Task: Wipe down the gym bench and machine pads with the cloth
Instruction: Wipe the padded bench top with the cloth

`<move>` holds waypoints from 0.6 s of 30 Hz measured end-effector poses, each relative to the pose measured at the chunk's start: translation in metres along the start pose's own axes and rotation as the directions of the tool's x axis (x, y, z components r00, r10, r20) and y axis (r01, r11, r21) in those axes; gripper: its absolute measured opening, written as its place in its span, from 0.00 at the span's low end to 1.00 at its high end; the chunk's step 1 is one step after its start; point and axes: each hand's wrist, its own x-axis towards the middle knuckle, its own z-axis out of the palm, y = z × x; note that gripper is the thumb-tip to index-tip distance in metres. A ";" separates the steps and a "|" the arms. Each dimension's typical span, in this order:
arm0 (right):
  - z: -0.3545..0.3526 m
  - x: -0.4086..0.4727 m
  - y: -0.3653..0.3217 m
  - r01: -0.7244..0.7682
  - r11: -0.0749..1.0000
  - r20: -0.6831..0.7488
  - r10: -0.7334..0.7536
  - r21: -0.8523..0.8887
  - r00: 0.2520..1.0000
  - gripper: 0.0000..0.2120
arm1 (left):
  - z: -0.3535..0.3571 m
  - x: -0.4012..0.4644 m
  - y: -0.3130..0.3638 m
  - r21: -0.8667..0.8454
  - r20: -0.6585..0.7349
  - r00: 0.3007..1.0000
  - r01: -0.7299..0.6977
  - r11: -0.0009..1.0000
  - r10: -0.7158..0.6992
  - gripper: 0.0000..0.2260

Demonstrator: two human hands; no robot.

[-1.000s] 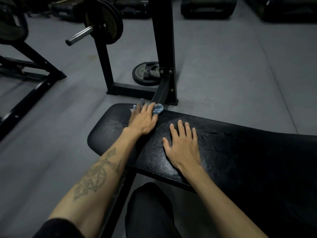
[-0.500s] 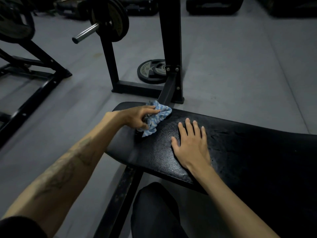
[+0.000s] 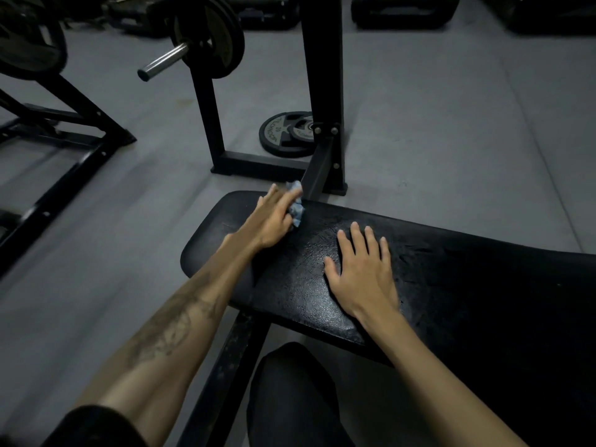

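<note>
A black padded gym bench (image 3: 451, 279) runs from the middle of the view off to the right, its surface shiny and textured. My left hand (image 3: 272, 221) presses a crumpled blue cloth (image 3: 297, 210) onto the pad near its far left edge; most of the cloth is hidden under my fingers. My right hand (image 3: 361, 272) lies flat on the pad with fingers spread, a little to the right of the cloth, holding nothing.
A black rack upright (image 3: 322, 91) stands just beyond the cloth. A loaded barbell end (image 3: 161, 62) sticks out at upper left. Weight plates (image 3: 283, 133) lie on the grey floor. Another black frame (image 3: 64, 150) stands at left. My knee (image 3: 290, 398) is below the bench.
My left hand has slid the cloth toward the bench's far edge, after pulling it back toward me half a second ago. My right hand has stayed flat on the pad.
</note>
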 end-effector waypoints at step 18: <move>-0.002 -0.001 0.000 0.012 1.000 0.012 -0.012 0.015 1.000 0.34 | 0.032 -0.012 0.021 0.284 0.009 0.997 0.067 0.956 -0.073 0.27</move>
